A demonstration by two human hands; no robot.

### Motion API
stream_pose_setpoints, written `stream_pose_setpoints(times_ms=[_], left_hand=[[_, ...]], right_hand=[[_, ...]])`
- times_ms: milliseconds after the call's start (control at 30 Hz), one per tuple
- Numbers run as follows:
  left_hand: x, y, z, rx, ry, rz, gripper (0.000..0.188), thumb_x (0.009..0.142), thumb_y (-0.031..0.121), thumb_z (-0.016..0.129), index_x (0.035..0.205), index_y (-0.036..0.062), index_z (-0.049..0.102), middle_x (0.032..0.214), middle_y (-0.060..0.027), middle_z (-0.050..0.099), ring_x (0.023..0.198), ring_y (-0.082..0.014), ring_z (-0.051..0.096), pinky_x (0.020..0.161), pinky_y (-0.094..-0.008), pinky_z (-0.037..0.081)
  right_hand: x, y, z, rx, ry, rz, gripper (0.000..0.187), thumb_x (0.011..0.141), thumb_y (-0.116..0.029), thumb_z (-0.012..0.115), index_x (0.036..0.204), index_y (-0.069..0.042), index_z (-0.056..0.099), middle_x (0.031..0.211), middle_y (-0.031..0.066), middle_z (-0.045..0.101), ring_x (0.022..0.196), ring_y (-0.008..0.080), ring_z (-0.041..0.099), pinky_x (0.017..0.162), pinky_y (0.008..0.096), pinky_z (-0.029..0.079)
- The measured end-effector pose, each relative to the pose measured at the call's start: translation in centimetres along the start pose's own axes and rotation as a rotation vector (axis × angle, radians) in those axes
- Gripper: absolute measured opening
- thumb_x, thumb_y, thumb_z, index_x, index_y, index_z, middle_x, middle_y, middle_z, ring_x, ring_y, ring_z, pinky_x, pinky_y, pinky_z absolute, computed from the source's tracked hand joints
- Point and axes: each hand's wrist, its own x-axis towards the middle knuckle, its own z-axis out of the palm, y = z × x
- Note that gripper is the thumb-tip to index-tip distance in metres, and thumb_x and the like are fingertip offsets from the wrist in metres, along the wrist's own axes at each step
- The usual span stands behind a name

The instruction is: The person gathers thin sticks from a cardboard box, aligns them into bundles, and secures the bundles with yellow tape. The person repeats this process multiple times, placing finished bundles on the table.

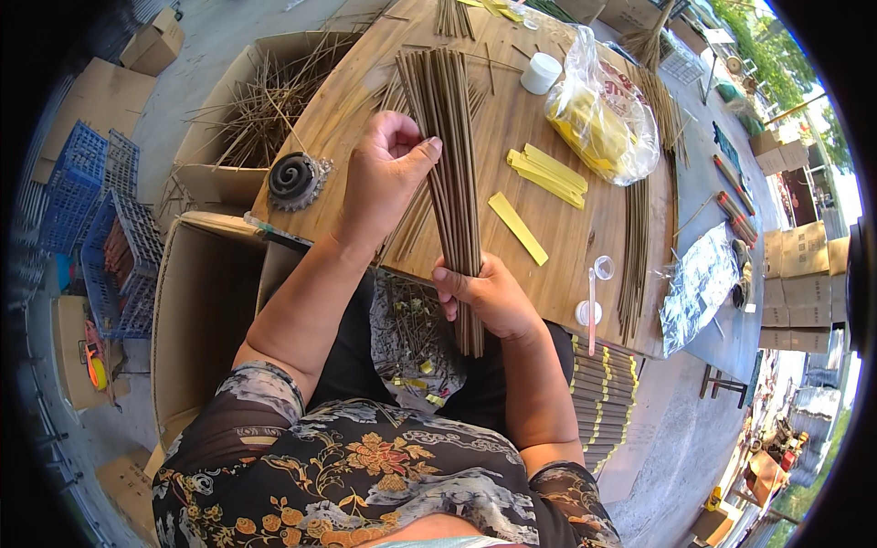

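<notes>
The right hand [489, 292] grips a bundle of thin brown sticks [448, 137] near its lower end, the sticks fanning slightly upward over the wooden worktop [585, 228]. The left hand [388, 178] rests against the bundle's left side, thumb and fingers on the sticks. Yellow paper strips [546, 173] lie just right of the bundle, near a clear plastic bag [603, 114] and a white cap [541, 73]. A cardboard box of loose sticks [260, 110] stands to the left.
</notes>
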Motion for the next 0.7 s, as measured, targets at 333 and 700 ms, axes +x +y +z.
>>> stream_pose_setpoints(times_ms=[333, 700], left_hand=[[0.1, 1.1, 0.0, -0.389, -0.074, -0.085, 0.067, 0.076, -0.006, 0.057, 0.132, 0.0003, 0.02, 0.099, -0.0141, 0.056, 0.087, -0.0153, 0.057, 0.078, -0.0265, 0.047], [0.4, 1.0, -0.3, -0.449, -0.079, -0.085, 0.065, 0.076, -0.006, 0.053, 0.132, 0.0006, 0.022, 0.102, -0.013, 0.055, 0.088, -0.0146, 0.057, 0.078, -0.0263, 0.048]], right_hand=[[-0.3, 0.0, -0.3, 0.231, -0.16, 0.055, 0.019, 0.083, -0.021, 0.06, 0.088, -0.003, 0.054, 0.066, 0.0033, 0.052, 0.053, 0.0125, 0.051, 0.048, 0.0236, 0.042], [-0.1, 0.0, -0.5, 0.37, -0.219, 0.059, 0.03, 0.088, -0.03, 0.05, 0.094, -0.001, 0.054, 0.067, 0.0062, 0.053, 0.05, 0.0146, 0.05, 0.047, 0.0245, 0.042]])
